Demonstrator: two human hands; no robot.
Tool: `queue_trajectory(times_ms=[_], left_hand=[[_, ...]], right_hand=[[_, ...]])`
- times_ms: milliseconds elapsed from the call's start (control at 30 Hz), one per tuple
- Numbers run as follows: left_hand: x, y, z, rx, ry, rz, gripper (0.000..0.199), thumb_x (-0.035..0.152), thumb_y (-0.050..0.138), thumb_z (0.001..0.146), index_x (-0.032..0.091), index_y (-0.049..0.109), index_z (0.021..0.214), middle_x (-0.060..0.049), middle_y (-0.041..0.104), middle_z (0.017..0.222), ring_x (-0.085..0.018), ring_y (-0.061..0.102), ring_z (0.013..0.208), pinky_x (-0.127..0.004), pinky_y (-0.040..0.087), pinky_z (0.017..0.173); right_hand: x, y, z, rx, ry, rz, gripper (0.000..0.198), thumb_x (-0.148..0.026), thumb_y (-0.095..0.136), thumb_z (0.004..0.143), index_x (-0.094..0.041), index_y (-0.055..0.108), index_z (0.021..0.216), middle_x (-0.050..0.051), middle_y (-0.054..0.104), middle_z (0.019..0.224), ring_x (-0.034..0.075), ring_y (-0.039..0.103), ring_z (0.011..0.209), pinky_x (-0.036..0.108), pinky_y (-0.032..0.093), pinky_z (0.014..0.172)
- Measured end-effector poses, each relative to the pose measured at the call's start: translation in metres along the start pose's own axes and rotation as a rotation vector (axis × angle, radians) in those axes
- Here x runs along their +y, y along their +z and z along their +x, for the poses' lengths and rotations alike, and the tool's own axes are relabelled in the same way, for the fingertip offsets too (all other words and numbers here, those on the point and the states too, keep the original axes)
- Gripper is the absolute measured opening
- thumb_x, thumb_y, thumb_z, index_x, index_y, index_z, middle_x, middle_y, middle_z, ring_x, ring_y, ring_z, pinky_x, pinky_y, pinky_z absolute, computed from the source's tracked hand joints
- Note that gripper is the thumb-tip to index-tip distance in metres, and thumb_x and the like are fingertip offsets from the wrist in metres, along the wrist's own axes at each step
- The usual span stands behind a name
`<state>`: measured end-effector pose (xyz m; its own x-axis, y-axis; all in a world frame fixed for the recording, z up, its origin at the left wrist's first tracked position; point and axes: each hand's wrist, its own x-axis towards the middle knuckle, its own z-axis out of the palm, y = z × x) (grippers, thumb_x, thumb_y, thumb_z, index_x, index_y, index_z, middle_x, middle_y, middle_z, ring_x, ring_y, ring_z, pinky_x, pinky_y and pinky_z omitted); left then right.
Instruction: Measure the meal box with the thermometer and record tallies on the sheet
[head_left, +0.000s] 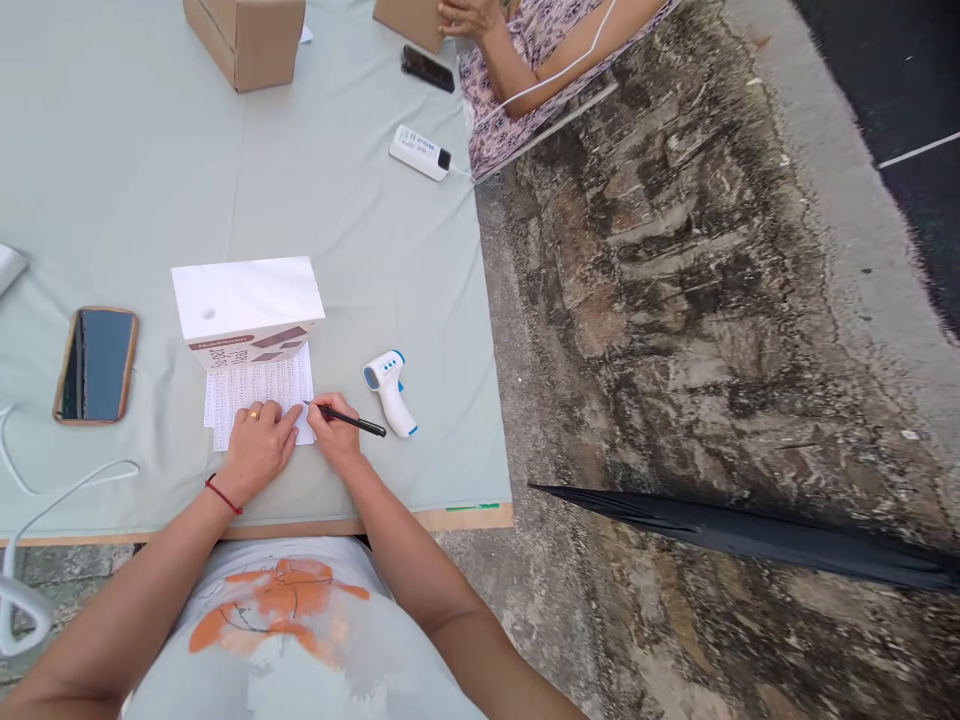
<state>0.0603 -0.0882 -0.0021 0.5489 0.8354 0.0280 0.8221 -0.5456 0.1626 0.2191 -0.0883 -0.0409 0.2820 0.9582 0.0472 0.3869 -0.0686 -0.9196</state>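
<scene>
My right hand (335,432) is closed on a black pen (352,418), whose tip meets the right side of the printed sheets (259,385). My left hand (261,440) lies flat on those sheets with its fingers stretched out, a ring on one finger and a red cord at the wrist. Behind the hands stands a white box (247,295) with brown print, covering the far end of the papers. Just right of my right hand, a white and blue infrared thermometer (391,393) rests on its side.
A phone (96,365) lies at the left, near a white cable (67,485). Farther back are a cardboard box (251,40), a white device (420,152) and a dark phone (428,69). Another person's hand (471,17) is at the top. The table edge (491,270) runs along the right.
</scene>
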Motion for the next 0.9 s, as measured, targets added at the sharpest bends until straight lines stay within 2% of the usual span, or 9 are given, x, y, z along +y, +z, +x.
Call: queue_trajectory(times_ms=[333, 900], left_hand=[[-0.0005, 0.0017, -0.0007, 0.004, 0.010, 0.021, 0.038, 0.029, 0.044, 0.100, 0.023, 0.062, 0.133, -0.013, 0.060, 0.099, -0.028, 0.053, 0.087, -0.040, 0.036, 0.072], [-0.0005, 0.0025, -0.0003, 0.012, 0.010, 0.014, 0.037, 0.028, 0.046, 0.099, 0.023, 0.063, 0.131, -0.013, 0.060, 0.098, -0.029, 0.053, 0.087, -0.040, 0.036, 0.072]], right_hand=[[-0.0007, 0.0023, -0.0022, 0.062, 0.044, 0.055, 0.017, -0.039, 0.054, 0.078, -0.024, 0.056, 0.072, -0.004, 0.058, 0.062, 0.014, 0.050, 0.056, 0.029, 0.048, 0.061], [0.0044, 0.0029, -0.0015, 0.057, -0.018, -0.011, 0.013, -0.036, 0.052, 0.078, -0.024, 0.054, 0.073, -0.004, 0.058, 0.063, 0.014, 0.051, 0.056, 0.030, 0.048, 0.061]])
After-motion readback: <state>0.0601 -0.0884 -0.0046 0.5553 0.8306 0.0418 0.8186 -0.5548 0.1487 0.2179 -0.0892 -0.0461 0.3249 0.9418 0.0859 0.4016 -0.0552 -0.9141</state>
